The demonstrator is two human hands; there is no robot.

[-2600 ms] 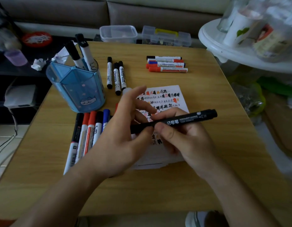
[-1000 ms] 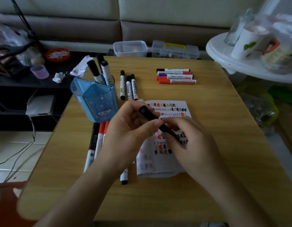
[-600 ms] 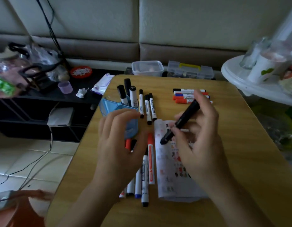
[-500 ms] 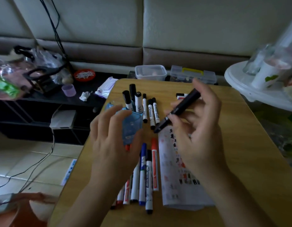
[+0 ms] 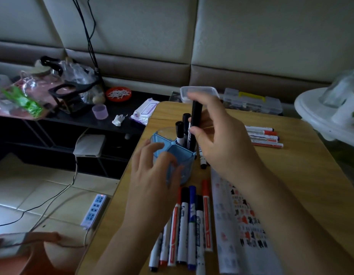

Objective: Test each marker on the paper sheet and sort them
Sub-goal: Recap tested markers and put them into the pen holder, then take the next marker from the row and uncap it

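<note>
Dim, underexposed room; daylight patch on floor left; wide-angle bending edges; slight softness.

No lettering is coming through legibly. Print is showing on the white markers (image 5: 260, 138) and paper sheet (image 5: 231, 215), everything blurring.

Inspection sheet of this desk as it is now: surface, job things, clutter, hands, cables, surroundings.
Surface: wooden table, dimly lit.
Job's things: black marker upright at the mouth of the blue pen holder, which holds two markers; marker row and paper sheet lie nearer; more markers lie farther right.
Clutter: clear boxes at the far edge.
Hands: right hand pinches the black marker; left hand, fingers spread, at the holder's near wall.
Cables: black cables down the wall; white cables near the power strip on the floor.
Surroundings: sofa back, dark low shelf, white round table.
</note>
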